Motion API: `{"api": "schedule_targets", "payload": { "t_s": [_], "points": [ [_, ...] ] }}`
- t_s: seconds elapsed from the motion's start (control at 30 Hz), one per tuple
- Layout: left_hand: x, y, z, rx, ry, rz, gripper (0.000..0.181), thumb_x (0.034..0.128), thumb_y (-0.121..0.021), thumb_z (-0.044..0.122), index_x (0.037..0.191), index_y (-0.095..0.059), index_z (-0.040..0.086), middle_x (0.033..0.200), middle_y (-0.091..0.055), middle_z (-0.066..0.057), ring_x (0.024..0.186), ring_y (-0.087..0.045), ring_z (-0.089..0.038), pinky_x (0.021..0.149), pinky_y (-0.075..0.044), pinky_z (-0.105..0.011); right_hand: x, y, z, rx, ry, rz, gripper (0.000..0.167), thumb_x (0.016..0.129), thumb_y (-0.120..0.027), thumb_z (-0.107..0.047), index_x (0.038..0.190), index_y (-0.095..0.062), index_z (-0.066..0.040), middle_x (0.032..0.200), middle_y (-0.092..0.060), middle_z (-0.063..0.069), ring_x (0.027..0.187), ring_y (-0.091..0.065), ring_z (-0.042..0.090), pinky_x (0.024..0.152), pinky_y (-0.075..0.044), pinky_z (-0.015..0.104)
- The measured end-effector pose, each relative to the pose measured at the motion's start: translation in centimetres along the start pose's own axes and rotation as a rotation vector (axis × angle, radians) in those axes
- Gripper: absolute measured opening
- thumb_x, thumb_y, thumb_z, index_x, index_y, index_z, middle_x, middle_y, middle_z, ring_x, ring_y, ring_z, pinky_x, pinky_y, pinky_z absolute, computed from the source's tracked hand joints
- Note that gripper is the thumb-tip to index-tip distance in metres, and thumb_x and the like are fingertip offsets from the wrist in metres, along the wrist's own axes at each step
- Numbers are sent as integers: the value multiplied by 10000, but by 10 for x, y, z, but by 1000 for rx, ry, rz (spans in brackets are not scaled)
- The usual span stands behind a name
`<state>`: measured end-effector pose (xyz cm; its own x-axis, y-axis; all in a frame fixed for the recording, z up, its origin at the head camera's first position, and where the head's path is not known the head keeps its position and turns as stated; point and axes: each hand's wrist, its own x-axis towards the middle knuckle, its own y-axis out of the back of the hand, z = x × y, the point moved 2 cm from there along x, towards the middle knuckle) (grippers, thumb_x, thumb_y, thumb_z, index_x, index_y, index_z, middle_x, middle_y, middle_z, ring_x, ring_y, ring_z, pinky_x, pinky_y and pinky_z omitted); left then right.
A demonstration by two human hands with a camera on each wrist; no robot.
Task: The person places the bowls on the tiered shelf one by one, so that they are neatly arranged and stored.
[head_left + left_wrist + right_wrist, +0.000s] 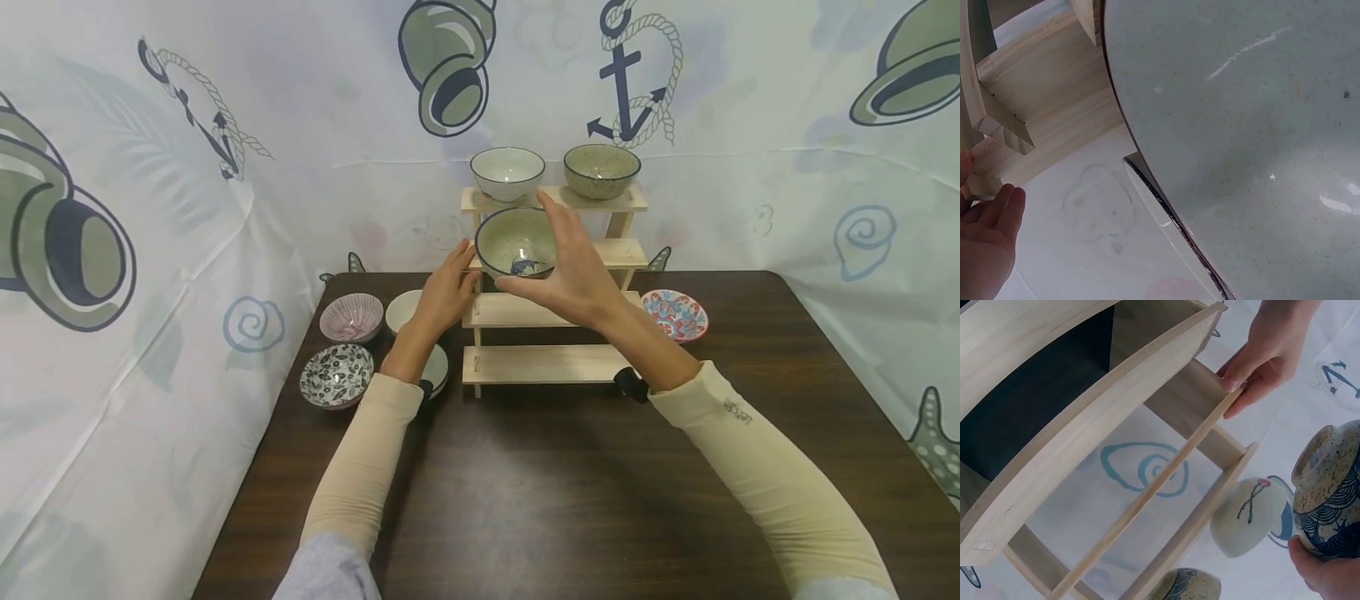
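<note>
Desk spans the lower frame. Just above centre, my right hand grips a green bowl, fingers and thumb well apart; left of it, my left hand pinches the wooden stand. Farther, on its top tier, sit a white bowl and a speckled bowl.

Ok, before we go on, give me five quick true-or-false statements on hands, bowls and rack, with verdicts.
1. The right hand holds a green bowl. True.
2. The left hand holds a bowl too. False: the left hand grips the rack.
3. A white bowl and a speckled bowl stand on the top shelf. True.
4. The red-blue bowl is left of the rack. False: the red-blue bowl is right of it.
5. The floral bowl is nearer the head camera than the striped bowl. True.
</note>
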<state>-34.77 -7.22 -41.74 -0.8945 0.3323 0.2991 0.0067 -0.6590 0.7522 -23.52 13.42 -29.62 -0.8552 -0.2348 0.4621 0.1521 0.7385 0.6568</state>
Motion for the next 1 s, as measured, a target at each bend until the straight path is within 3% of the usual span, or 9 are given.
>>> {"api": "schedule_targets", "payload": {
  "t_s": [1.0],
  "points": [
    [0, 2, 2, 25, -21, 8, 563, 1103, -483, 286, 1639, -311, 263, 1728, -231, 0, 1520, -395, -339, 1207, -381, -547, 20, -15, 3, -41, -46, -5, 1180, 785, -852, -503, 1656, -178, -80, 1651, -319, 196, 1528, -324, 334, 1228, -339, 550]
  ]
}}
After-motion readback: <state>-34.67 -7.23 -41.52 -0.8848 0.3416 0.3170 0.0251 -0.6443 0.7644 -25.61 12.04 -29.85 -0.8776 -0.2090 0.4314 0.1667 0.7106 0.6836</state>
